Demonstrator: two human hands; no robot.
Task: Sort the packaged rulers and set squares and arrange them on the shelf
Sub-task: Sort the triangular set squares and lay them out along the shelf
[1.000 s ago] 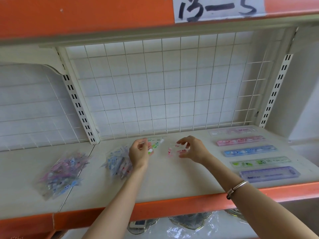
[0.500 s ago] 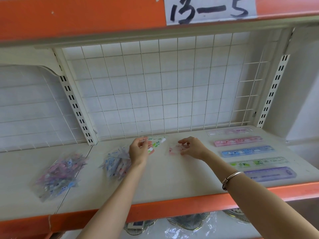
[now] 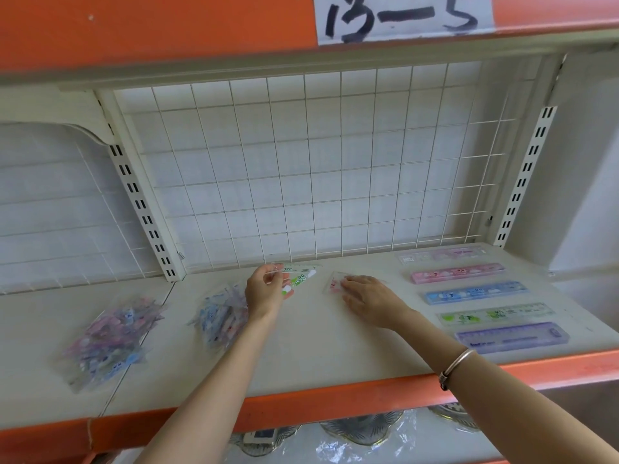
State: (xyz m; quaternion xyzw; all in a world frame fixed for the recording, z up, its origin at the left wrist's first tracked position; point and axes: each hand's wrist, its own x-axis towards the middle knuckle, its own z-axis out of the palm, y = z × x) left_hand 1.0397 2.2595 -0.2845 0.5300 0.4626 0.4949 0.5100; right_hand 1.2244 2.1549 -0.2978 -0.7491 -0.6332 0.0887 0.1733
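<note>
Hands are reaching in over the cream shelf [image 3: 301,356] from its front edge. The left hand [image 3: 264,293] is holding a green set square [image 3: 299,277] in a clear packet. Its fingers are curling round the near end, and the packet is pointing to the right and toward the wire grid [image 3: 301,169] at the back. I cannot tell if the far corner is touching the board. The right hand [image 3: 368,299] is lying almost flat with straight fingers, and its fingertips are pressing on a pink set square [image 3: 333,283]. This one is lying on the shelf just to the right of the green one, apart from it. A metal bracelet [image 3: 455,366] is sitting on the right wrist.

Just to the left of the left hand, a loose pile of packets [image 3: 217,316] in blue and pink is lying partly hidden behind the wrist. A second pile [image 3: 110,343] is lying well apart, further left. On the right side five packaged rulers are lying parallel in a column, from back to front: a pale ruler [image 3: 442,255], a pink ruler [image 3: 459,273], a blue ruler [image 3: 475,292], a green ruler [image 3: 495,314] and a purple ruler [image 3: 512,337], nearest the orange edge [image 3: 335,400]. Above, a paper label [image 3: 402,15] is showing "13-5".
</note>
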